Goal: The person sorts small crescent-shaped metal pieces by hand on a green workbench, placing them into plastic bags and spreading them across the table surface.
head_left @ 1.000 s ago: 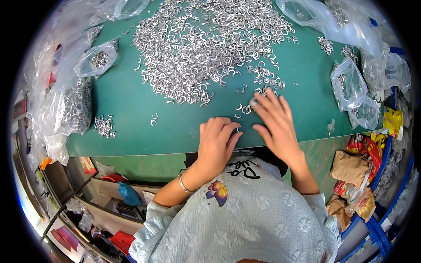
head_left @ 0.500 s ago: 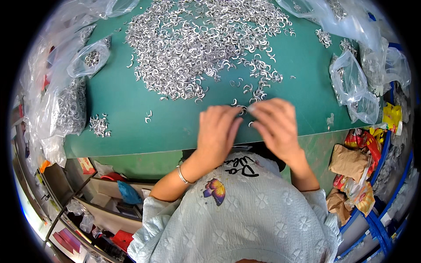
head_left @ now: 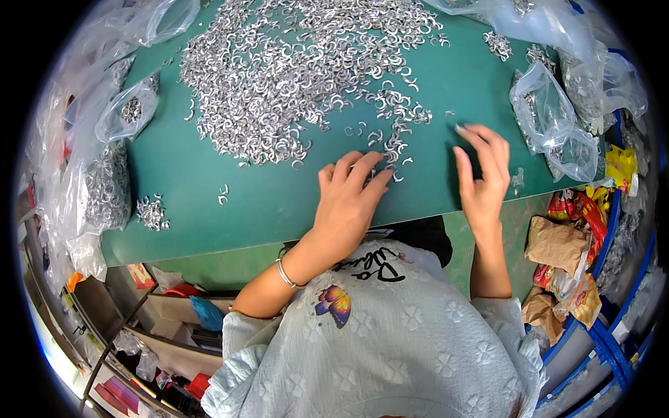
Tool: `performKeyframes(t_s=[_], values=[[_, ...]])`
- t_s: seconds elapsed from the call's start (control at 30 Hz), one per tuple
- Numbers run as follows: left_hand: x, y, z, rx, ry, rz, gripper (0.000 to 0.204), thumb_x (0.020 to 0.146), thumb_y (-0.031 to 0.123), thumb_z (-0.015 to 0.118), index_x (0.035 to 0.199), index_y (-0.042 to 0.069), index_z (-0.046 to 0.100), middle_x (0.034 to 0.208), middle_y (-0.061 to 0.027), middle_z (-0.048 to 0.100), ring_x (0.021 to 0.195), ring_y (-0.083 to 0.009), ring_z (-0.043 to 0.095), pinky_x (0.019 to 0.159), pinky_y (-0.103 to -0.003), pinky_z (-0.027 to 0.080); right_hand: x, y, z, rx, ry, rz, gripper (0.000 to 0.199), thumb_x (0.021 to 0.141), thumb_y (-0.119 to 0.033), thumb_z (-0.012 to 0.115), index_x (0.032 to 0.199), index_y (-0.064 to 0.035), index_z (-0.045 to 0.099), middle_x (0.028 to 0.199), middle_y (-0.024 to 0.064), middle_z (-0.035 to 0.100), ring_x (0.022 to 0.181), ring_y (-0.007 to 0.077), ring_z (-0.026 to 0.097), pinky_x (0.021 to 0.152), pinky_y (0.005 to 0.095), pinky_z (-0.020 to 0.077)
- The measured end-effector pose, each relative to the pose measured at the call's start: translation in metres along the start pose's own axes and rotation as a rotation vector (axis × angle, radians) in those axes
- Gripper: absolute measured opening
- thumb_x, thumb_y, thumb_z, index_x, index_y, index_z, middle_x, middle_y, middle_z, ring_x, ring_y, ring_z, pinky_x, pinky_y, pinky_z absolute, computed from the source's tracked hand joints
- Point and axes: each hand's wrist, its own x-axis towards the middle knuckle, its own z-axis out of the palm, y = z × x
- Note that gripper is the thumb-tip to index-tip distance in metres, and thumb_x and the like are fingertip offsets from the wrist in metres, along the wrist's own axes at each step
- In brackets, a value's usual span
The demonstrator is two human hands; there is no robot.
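Note:
A large heap of small silvery crescent-shaped metal pieces (head_left: 279, 83) covers the far middle of the green table (head_left: 272, 202). My left hand (head_left: 348, 198) is at the near end of a loose trail of these pieces, its fingers bent. A few crescent-shaped metal pieces (head_left: 370, 171) show between its thumb and forefinger; the fingertips partly hide them. Off to the right, my right hand (head_left: 484, 171) hovers above the table near its front edge. Its thumb and fingers are apart, and nothing shows between them.
Clear plastic bags of metal pieces line the left (head_left: 108, 184) and right (head_left: 550, 115) sides. Small piles lie at the left (head_left: 152, 212) and far right (head_left: 497, 45). Below the table are shelves at left and a blue rack (head_left: 606, 359) with packages (head_left: 556, 244) at right.
My right hand has moved away from the left one, to the right, and its fingers have spread. My left hand stays near the loose pieces. The whole view has shifted slightly.

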Motion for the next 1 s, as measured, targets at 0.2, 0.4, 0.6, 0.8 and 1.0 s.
performKeyframes(t_s=[0.2, 0.4, 0.6, 0.8, 1.0], values=[[0.017, 0.013, -0.002, 0.038, -0.095, 0.035, 0.046, 0.079, 0.006, 0.069, 0.123, 0.006, 0.056, 0.139, -0.0115, 0.046, 0.134, -0.0336, 0.038, 0.106, -0.054, 0.029, 0.031, -0.020, 0.033, -0.056, -0.363, -0.208, 0.048, 0.085, -0.005, 0.061, 0.132, -0.0027, 0.052, 0.140, 0.0148, 0.049, 0.135, 0.0355, 0.038, 0.111, 0.0490, 0.0291], [-0.002, -0.006, -0.006, -0.019, -0.112, 0.034, 0.043, 0.080, 0.003, 0.068, 0.122, 0.005, 0.057, 0.139, -0.0139, 0.046, 0.134, -0.0367, 0.039, 0.109, -0.062, 0.025, 0.018, -0.017, 0.012, 0.148, -0.526, -0.205, 0.053, 0.085, -0.005, 0.060, 0.136, -0.0023, 0.047, 0.144, 0.0134, 0.044, 0.140, 0.0318, 0.034, 0.114, 0.0492, 0.0267], [0.012, 0.005, -0.010, -0.086, -0.090, -0.049, 0.055, 0.079, 0.003, 0.069, 0.130, 0.004, 0.050, 0.143, -0.0169, 0.041, 0.137, -0.0385, 0.035, 0.111, -0.060, 0.022, 0.007, -0.039, 0.015, 0.166, -0.601, -0.218, 0.051, 0.088, -0.009, 0.059, 0.135, 0.0051, 0.045, 0.145, 0.0200, 0.041, 0.140, 0.0346, 0.033, 0.115, 0.0492, 0.0260], [0.011, 0.008, -0.005, 0.031, -0.193, -0.055, 0.065, 0.078, 0.011, 0.073, 0.136, 0.005, 0.044, 0.150, -0.0171, 0.034, 0.140, -0.0397, 0.029, 0.111, -0.062, 0.021, 0.028, -0.030, 0.012, 0.138, -0.461, -0.134, 0.043, 0.092, -0.008, 0.054, 0.132, 0.0060, 0.048, 0.143, 0.0196, 0.043, 0.138, 0.0352, 0.034, 0.114, 0.0478, 0.0284], [-0.005, -0.007, -0.012, -0.036, -0.151, 0.022, 0.040, 0.081, 0.007, 0.064, 0.121, 0.003, 0.058, 0.144, -0.0176, 0.041, 0.137, -0.0395, 0.034, 0.107, -0.062, 0.028, 0.031, -0.022, 0.012, 0.458, -0.581, -0.042, 0.043, 0.093, -0.011, 0.055, 0.133, 0.0036, 0.049, 0.144, 0.0184, 0.043, 0.139, 0.0348, 0.033, 0.114, 0.0477, 0.0272]])
